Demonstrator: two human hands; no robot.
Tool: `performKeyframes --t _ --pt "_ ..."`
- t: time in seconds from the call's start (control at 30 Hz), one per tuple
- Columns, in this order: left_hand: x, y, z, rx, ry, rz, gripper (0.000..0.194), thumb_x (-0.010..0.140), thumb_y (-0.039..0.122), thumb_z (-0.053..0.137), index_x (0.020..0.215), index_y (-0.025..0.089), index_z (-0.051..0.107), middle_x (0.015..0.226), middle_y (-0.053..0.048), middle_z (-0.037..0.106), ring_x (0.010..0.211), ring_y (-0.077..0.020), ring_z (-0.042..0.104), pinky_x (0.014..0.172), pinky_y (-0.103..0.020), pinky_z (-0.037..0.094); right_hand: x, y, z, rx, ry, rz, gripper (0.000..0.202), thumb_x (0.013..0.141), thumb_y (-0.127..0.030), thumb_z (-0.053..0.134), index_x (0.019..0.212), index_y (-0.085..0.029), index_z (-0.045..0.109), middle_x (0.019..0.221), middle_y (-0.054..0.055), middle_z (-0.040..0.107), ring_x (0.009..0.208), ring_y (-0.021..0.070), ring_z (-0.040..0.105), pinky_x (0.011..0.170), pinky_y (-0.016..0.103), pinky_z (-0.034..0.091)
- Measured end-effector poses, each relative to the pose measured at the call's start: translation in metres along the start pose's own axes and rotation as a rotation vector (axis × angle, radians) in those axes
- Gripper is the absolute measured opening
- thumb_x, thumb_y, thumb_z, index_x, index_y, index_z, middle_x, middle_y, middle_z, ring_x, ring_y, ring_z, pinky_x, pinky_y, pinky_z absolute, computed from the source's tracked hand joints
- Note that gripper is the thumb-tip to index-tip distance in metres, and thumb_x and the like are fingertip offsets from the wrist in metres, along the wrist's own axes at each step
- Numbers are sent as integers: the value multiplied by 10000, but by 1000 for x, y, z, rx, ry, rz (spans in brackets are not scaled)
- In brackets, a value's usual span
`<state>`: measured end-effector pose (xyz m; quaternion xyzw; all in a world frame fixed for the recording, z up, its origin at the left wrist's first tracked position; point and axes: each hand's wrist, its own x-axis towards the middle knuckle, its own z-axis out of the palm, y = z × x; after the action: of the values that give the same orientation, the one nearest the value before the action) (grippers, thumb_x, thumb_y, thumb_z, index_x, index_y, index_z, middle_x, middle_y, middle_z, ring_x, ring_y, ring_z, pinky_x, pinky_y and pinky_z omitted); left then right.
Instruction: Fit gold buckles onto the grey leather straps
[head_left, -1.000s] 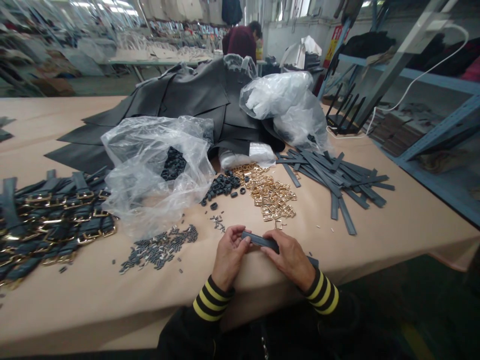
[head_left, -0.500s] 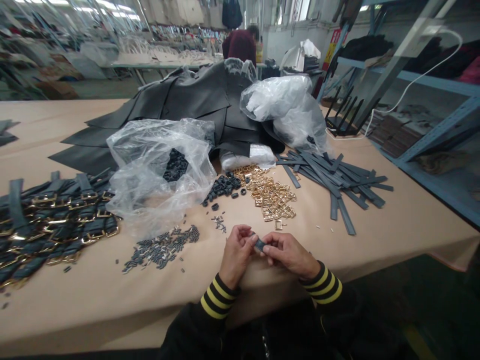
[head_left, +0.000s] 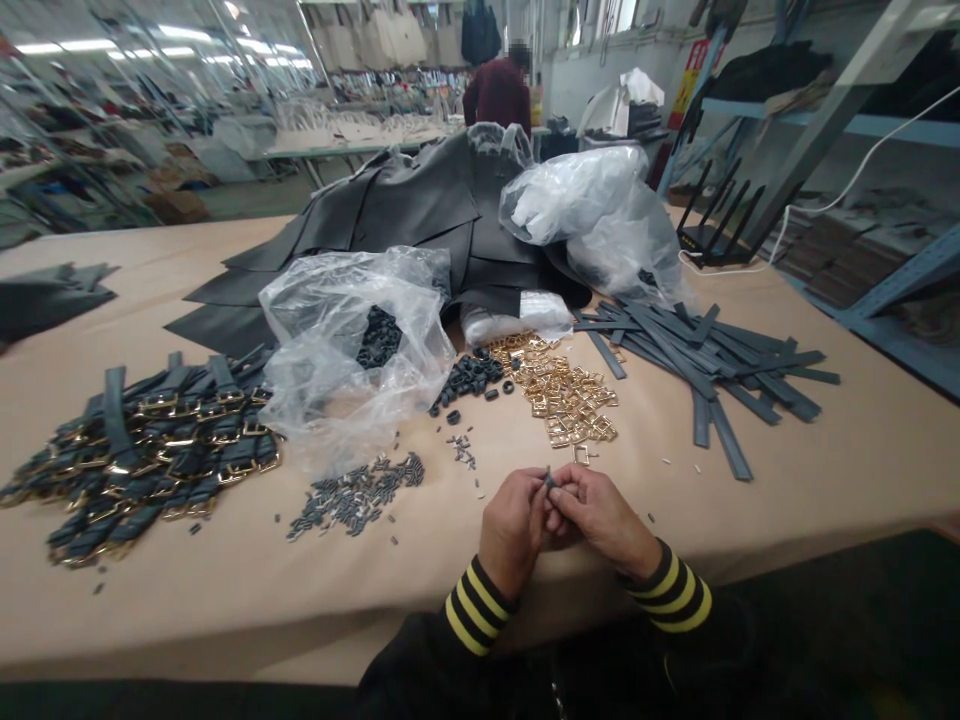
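Close together near the table's front edge, my left hand [head_left: 516, 525] and my right hand [head_left: 600, 510] both pinch a dark grey strap piece [head_left: 550, 481]. Only a small bit of it shows between the fingertips; the rest is hidden. Just beyond the hands lies a pile of gold buckles [head_left: 574, 400], one of them, a loose buckle [head_left: 581, 455], nearest to my fingers. Small dark loops [head_left: 472, 372] are heaped beside the buckles. To the left spreads a scatter of tiny grey and silver pieces [head_left: 356, 495].
Flat grey straps [head_left: 712, 350] lie heaped at the right. Straps with gold buckles [head_left: 165, 450] are piled at the left. Behind are a clear plastic bag [head_left: 322, 330], dark sheets [head_left: 390, 210] and a black router [head_left: 712, 240]. A person [head_left: 499, 95] is in the background.
The view has swung left, so the table's things sit further right. My hands have come closer together and turned the strap piece, so less of it shows.
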<state>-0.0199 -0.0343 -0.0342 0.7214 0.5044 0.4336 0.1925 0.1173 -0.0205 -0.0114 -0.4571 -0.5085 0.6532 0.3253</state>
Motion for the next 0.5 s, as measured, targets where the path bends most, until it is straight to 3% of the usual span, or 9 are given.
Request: performKeyframes --t 0.1,0.17,0.23,0.33,0.5 --pt "21 -17 -22 210 50 65 197 794 82 377 905 155 522 946 -111 559 928 -194 538 809 -337 452 0 -2 -9 -76 32 24 113 801 -272 431 833 -168 401 564 -45 538 370 48 397 363 166 335" --pt "40 -33 -41 422 81 -57 242 771 83 382 955 140 529 1013 -142 516 1000 -238 489 857 -384 406 0 -1 -14 -103 18 52 110 824 -279 383 863 -176 391 547 -65 495 346 41 335 327 152 277" --pt "59 -49 -58 526 -6 -248 201 778 159 411 931 152 542 961 -133 527 970 -262 498 833 -392 397 0 0 -17 -128 -23 62 155 849 -324 350 858 -179 405 512 -82 431 343 40 312 320 146 252" --pt "80 -70 -70 514 -116 -421 98 754 234 464 770 178 543 792 -93 556 845 -269 541 754 -378 399 -2 -1 -15 -149 -61 54 231 863 -385 329 841 -176 425 494 -88 396 331 38 304 321 148 245" --pt "94 -83 -75 348 -142 -489 39 686 188 511 662 189 480 576 -7 484 646 -203 529 629 -309 391 -2 -8 -12 -143 -74 2 212 849 -339 379 758 -154 425 662 5 562 460 59 477 445 181 379"
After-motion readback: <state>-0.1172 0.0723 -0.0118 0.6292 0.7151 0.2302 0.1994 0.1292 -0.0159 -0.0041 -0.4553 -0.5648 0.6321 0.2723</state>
